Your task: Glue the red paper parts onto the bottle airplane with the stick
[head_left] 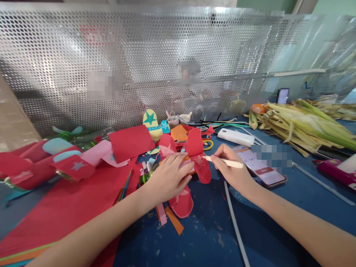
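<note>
A red paper craft piece (195, 152) with rounded wing-like flaps lies on the blue table (205, 230). My left hand (169, 177) presses down on its middle with fingers together and bent over the paper. My right hand (232, 168) is closed around a white pen-like stick (226, 161), whose tip touches the red flap. A second red rounded flap (182, 203) pokes out below my left hand.
Red paper sheets (66, 207) and cut shapes cover the left. A phone (263, 168) and a white case (236, 137) lie right of my hands. Corn husks (303, 124) pile at the far right. A perforated metal screen (155, 66) stands behind. White strips (236, 226) cross the table.
</note>
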The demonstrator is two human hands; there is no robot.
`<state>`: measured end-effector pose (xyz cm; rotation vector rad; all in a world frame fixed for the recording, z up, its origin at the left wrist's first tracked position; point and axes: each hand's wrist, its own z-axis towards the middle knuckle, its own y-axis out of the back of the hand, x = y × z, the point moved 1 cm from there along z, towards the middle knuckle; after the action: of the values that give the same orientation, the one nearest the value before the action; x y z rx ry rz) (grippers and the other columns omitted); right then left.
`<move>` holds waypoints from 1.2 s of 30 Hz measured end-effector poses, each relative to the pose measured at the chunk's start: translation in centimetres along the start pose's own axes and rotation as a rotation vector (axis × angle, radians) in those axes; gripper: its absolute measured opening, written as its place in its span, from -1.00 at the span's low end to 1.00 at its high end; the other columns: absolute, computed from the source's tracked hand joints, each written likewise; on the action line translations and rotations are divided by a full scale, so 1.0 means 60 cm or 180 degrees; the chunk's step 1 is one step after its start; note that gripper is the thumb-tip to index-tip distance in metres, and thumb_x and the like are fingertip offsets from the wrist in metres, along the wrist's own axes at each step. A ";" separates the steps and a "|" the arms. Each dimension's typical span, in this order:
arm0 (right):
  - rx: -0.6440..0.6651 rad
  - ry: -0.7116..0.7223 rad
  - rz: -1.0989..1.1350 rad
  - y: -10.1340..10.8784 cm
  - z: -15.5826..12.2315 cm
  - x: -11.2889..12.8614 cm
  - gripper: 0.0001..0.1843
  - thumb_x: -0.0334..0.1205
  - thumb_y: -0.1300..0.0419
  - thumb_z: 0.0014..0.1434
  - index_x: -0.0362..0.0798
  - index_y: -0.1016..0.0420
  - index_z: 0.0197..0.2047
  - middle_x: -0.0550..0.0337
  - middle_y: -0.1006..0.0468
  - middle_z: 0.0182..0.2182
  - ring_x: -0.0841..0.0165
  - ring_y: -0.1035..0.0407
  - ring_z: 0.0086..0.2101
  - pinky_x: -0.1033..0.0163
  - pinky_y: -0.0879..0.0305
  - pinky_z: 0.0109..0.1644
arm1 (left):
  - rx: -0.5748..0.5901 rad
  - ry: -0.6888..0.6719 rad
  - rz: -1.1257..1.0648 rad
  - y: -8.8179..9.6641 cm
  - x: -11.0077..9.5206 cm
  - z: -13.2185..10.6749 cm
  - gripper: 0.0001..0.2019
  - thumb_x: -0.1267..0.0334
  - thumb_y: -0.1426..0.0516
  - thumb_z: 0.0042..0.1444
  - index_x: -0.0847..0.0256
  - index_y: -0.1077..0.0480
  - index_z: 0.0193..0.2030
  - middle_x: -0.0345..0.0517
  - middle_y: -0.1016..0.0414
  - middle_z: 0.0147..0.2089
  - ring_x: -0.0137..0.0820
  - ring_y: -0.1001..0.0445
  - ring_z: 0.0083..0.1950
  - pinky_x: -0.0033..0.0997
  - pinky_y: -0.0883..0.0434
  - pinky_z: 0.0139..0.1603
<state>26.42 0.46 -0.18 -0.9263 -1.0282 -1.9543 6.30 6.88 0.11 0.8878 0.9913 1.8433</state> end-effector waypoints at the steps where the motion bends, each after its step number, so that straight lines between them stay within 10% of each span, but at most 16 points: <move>1: 0.0023 -0.0010 0.0018 0.000 0.000 0.000 -0.79 -0.15 -0.10 0.12 0.04 -0.15 -0.48 0.39 -0.23 -0.65 0.44 -0.12 -0.61 0.29 -0.06 -0.51 | -0.0001 0.0001 0.0000 0.000 0.000 0.000 -0.73 0.23 -0.01 0.27 0.20 -0.31 0.07 0.22 -0.33 0.18 -0.03 -0.37 0.19 0.06 -0.44 0.08; 36: -0.0053 -0.0034 -0.0061 0.002 0.001 0.006 -0.80 -0.18 -0.09 0.09 0.05 -0.14 -0.50 0.41 -0.20 -0.67 0.45 -0.11 -0.62 0.29 -0.04 -0.52 | 0.0034 -0.0041 0.0093 -0.001 0.001 0.000 -0.72 0.23 -0.01 0.28 0.23 -0.30 0.09 0.23 -0.32 0.18 -0.03 -0.37 0.17 0.04 -0.44 0.08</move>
<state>26.39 0.35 0.18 -0.9401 -1.0317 -1.9784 6.27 6.95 0.07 0.9241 0.9859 1.8562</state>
